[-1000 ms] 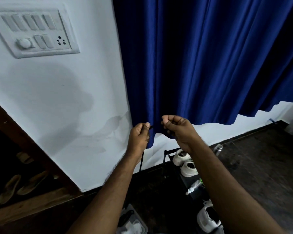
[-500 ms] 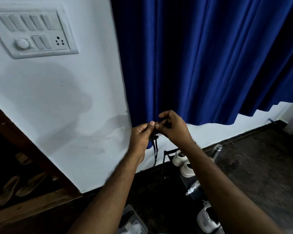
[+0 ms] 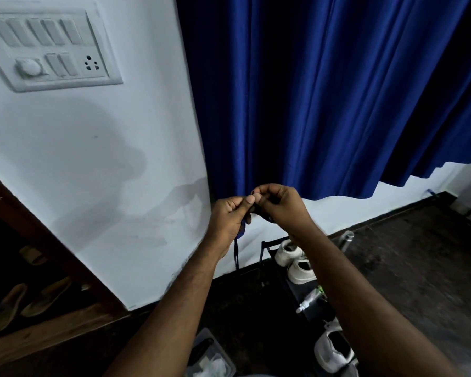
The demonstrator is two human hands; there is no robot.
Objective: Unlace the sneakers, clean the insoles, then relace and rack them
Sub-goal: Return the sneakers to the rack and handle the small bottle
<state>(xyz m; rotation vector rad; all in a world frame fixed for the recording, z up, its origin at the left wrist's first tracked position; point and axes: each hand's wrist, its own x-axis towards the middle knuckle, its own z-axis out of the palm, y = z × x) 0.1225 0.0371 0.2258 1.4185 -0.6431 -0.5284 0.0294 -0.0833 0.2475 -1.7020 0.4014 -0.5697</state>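
Note:
A dark shoelace [image 3: 236,254] hangs down from between my two hands, held up in front of the wall and curtain. My left hand [image 3: 230,216] grips it with curled fingers, thumb on top. Touching it, my right hand [image 3: 279,205] pinches the lace's upper part at the fingertips. Below, a black shoe rack [image 3: 268,265] carries two white sneakers [image 3: 297,259] side by side. Another white sneaker [image 3: 333,349] lies lower, near my right forearm. The sneakers show no laces that I can make out.
A blue curtain [image 3: 324,91] hangs ahead, a switch panel [image 3: 49,50] on the white wall to the left. Brown sandals [image 3: 27,300] lie in a wooden doorway at left. A clear tray [image 3: 215,360] with cloth sits on the dark floor. A small spray bottle [image 3: 310,297] lies by the rack.
My hands have come together from slightly apart and now meet at the fingertips. The lace, stretched between them before, now hangs in a loop below my left hand.

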